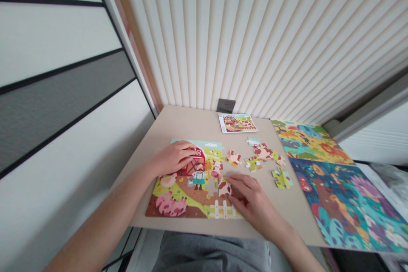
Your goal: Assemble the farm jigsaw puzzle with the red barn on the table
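A partly joined farm jigsaw puzzle [188, 195] lies on the table, showing a red barn, a farmer, a pig and a hen. My left hand [175, 157] rests on its upper left part, over the barn, fingers stretched out and holding nothing. Between the thumb and fingers of my right hand [253, 202] is a brown-and-white cow puzzle piece [225, 188]. That piece is at a gap in the puzzle's right side, under the cow's head and above the white fence. Whether it lies flat there I cannot tell.
Several loose puzzle pieces [263, 152] lie to the right of the jigsaw. Behind them is a small reference picture card [238, 123]. Two finished puzzles, a yellow animal one [309, 140] and a dark blue one [350, 208], cover the right side. A ribbed panel [223, 42] borders the table's back.
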{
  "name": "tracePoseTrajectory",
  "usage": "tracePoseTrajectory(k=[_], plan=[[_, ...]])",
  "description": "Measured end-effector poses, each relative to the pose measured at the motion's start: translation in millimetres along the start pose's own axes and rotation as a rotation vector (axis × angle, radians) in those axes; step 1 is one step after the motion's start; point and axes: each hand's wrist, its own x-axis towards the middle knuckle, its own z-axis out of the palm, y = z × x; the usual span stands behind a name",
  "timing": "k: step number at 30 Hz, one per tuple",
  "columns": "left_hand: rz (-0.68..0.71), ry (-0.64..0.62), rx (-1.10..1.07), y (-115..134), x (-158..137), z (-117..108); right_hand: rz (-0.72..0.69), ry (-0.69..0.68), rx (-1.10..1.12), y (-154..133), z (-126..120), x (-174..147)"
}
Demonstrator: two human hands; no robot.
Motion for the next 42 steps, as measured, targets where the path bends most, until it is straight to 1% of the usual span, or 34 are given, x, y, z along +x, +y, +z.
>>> tracePoseTrajectory(k=[4,7,9,14,16,18,23,26,32,34,37,39,42], plan=[[-0.005,-0.021,0.012,-0.3,-0.8,-0.1,0.046,0.017,-0.055,19.0,-18.0,-3.4],[-0.006,-0.02,0.016,-0.4,-1.1,-0.4,0.132,0.091,-0.127,26.8,-23.6,-6.3],[0.001,-0.013,0.012,-0.4,-1.1,-0.6,0.172,0.122,-0.163,25.7,-21.8,-8.9],[0.001,-0.014,-0.002,0.0,-1.1,-1.0,0.204,0.093,-0.25,14.9,-8.2,-11.2],[0.003,-0.015,-0.002,-0.3,-1.3,-0.9,0.206,0.076,-0.235,14.0,-5.4,-9.2],[0.003,-0.019,0.003,-0.9,-1.7,-0.5,0.187,0.043,-0.175,15.4,-6.4,-6.2],[0.002,-0.027,0.013,-3.1,-1.9,1.4,0.137,-0.029,-0.004,20.0,-19.4,1.6],[0.005,-0.026,0.014,-3.3,-1.5,1.7,0.116,-0.056,0.036,22.2,-25.3,3.4],[0.003,-0.028,0.02,-1.5,-1.9,-0.1,0.097,0.023,-0.019,29.9,-19.1,-0.8],[0.001,-0.027,0.018,-1.1,-2.3,-0.5,0.07,0.02,-0.033,30.7,-16.7,-1.2],[-0.003,-0.034,0.021,-1.4,-2.5,-0.3,0.056,-0.022,-0.082,28.6,-17.9,0.1],[-0.002,-0.034,0.024,-1.8,-2.4,0.1,0.094,-0.033,-0.146,26.6,-21.2,0.7],[0.001,-0.028,0.021,-2.4,-2.2,0.8,0.163,0.005,-0.237,27.0,-26.4,2.4]])
